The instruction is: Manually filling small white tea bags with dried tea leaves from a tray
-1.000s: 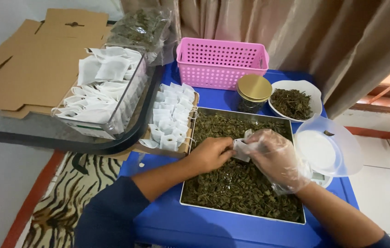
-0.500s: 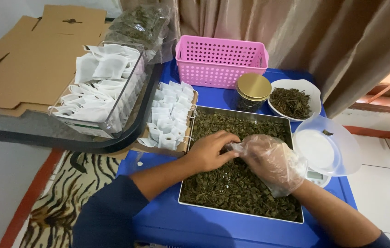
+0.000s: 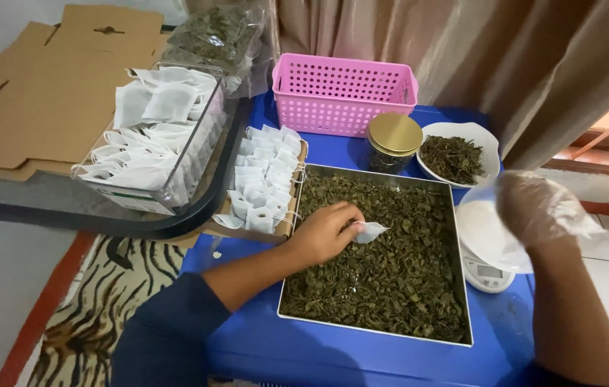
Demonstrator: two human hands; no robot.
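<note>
A blue table (image 3: 333,154) is seen under a silver tray (image 3: 462,287) filled with dark green leaves (image 3: 383,272). A pink basket (image 3: 344,93) with a dotted hole pattern, a gold lid (image 3: 395,133) and a white bowl (image 3: 487,143) are shown behind. White bags (image 3: 265,179) are laid on brown cardboard (image 3: 39,93). A tiger-striped rug (image 3: 104,301) is seen below.

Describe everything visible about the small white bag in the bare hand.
The small white bag is a thin, soft pouch, seemingly filter paper or fine cloth, roughly rectangular and slightly crumpled. The left hand pinches one end with its fingertips; the rest juts rightward just above the dried leaves in the metal tray. Whether it holds leaves cannot be told.
</note>
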